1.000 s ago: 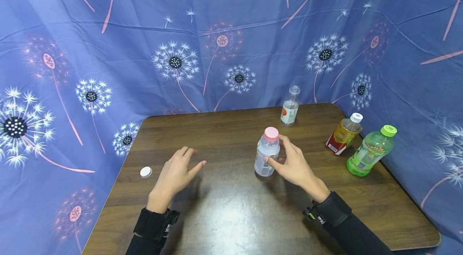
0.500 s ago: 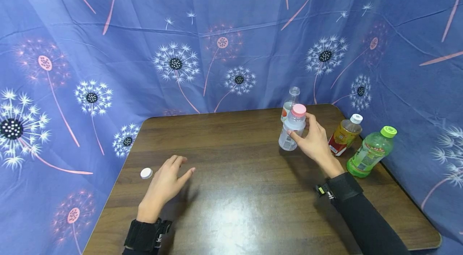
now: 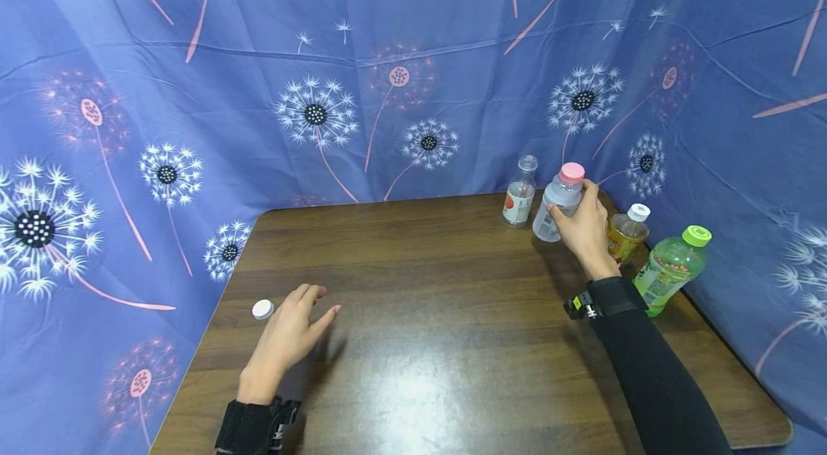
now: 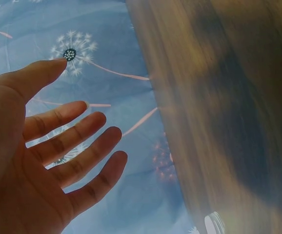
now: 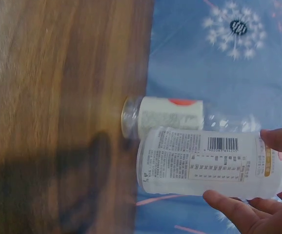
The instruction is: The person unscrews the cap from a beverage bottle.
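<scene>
My right hand (image 3: 586,231) grips a translucent white plastic bottle (image 3: 559,198) with a pink cap, thumb on one side and fingers on the other. The bottle is upright or nearly so at the back right of the table; whether its base touches the wood cannot be told. In the right wrist view the bottle's barcode label (image 5: 199,156) faces the camera. Just left of it stands an uncapped clear bottle (image 3: 519,204) with a white label. My left hand (image 3: 284,333) holds nothing, its fingers loosely spread above the table, near a small white bottle cap (image 3: 262,309).
A white-capped bottle with a yellow label (image 3: 624,238) stands behind my right wrist, partly hidden. Beside it is a green bottle (image 3: 672,267) with a bright green cap. A blue dandelion-print cloth (image 3: 426,24) hangs along the brown wooden table's (image 3: 400,275) back and sides.
My right hand has carried the pink-capped bottle back and to the right, past the front of the clear bottle to its right side. My left hand has drifted slightly left and toward me.
</scene>
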`<state>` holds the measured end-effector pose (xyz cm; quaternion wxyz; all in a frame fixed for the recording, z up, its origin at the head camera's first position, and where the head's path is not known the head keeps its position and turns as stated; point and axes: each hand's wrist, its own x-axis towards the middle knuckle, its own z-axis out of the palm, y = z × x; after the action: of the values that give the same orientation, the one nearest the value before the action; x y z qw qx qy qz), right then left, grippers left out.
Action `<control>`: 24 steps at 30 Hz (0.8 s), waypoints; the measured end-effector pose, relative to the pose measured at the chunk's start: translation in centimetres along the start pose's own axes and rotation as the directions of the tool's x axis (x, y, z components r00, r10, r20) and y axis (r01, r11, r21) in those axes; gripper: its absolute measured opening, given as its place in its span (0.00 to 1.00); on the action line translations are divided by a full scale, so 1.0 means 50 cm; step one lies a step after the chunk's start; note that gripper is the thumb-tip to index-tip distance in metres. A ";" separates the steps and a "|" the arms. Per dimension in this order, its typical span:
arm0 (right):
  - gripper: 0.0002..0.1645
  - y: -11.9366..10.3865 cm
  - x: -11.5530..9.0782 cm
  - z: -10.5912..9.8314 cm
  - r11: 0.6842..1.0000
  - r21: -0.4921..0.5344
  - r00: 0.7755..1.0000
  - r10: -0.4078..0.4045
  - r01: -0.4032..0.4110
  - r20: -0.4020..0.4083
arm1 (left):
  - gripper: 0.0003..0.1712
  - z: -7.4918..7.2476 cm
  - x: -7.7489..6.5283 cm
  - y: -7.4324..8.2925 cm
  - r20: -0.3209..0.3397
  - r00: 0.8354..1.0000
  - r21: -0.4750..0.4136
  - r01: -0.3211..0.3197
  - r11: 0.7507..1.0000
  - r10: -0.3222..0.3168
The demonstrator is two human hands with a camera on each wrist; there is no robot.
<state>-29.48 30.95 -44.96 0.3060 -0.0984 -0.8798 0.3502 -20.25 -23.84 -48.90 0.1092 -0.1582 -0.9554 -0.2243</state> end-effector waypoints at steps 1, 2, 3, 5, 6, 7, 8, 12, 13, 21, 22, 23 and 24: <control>0.49 0.005 0.005 0.001 1.000 -0.004 1.000 0.010 -0.010 -0.003 | 0.24 0.000 0.000 -0.001 0.002 1.000 -0.004 0.000 1.000 0.001; 0.49 0.009 0.009 0.002 1.000 -0.007 1.000 0.023 -0.023 -0.002 | 0.24 0.000 -0.001 -0.003 0.006 1.000 -0.008 -0.001 1.000 0.001; 0.49 0.013 0.012 0.003 0.999 -0.009 0.999 0.035 -0.035 -0.001 | 0.24 0.000 -0.002 -0.004 0.009 1.000 -0.012 -0.002 1.000 0.002; 0.49 0.019 0.018 0.004 0.998 -0.014 0.998 0.059 -0.059 0.005 | 0.24 0.001 -0.004 -0.007 0.013 1.000 -0.021 -0.001 1.000 0.001; 0.49 0.021 0.021 0.005 0.997 -0.016 0.997 0.072 -0.071 0.010 | 0.25 0.001 -0.005 -0.008 0.016 1.000 -0.023 0.002 1.000 -0.002; 0.49 0.023 0.024 0.006 0.997 -0.017 0.997 0.082 -0.082 0.015 | 0.25 0.001 -0.006 -0.008 0.019 1.000 -0.028 0.000 1.000 0.000; 0.49 0.024 0.027 0.007 0.996 -0.017 0.996 0.090 -0.090 0.019 | 0.26 0.001 -0.007 -0.009 0.025 1.000 -0.033 0.003 0.999 -0.003; 0.51 0.029 0.041 0.010 0.993 -0.014 0.992 0.117 -0.117 0.037 | 0.29 0.001 -0.009 -0.009 0.043 0.999 -0.053 0.016 0.998 -0.014; 0.51 0.031 0.046 0.010 0.992 -0.014 0.992 0.124 -0.123 0.039 | 0.30 0.001 -0.009 -0.010 0.047 0.999 -0.058 0.016 0.998 -0.013; 0.51 0.042 0.078 0.021 0.975 -0.044 0.973 0.222 -0.220 0.068 | 0.30 0.006 -0.008 -0.010 0.056 0.998 -0.074 0.023 0.997 -0.019; 0.51 0.045 0.080 0.023 0.972 -0.045 0.970 0.232 -0.229 0.068 | 0.30 0.006 -0.009 -0.010 0.055 0.998 -0.077 0.022 0.997 -0.018; 0.52 0.047 0.082 0.024 0.970 -0.046 0.968 0.242 -0.239 0.068 | 0.30 0.007 -0.010 -0.010 0.054 0.998 -0.079 0.020 0.997 -0.016; 0.52 0.049 0.082 0.025 0.967 -0.045 0.965 0.252 -0.249 0.068 | 0.29 0.007 -0.012 -0.010 0.052 0.999 -0.080 0.019 0.997 -0.015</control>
<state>-33.61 33.67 -45.40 0.2250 -0.2014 -0.8772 0.3733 -19.92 -24.27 -49.56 0.0764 -0.1602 -0.9494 -0.2591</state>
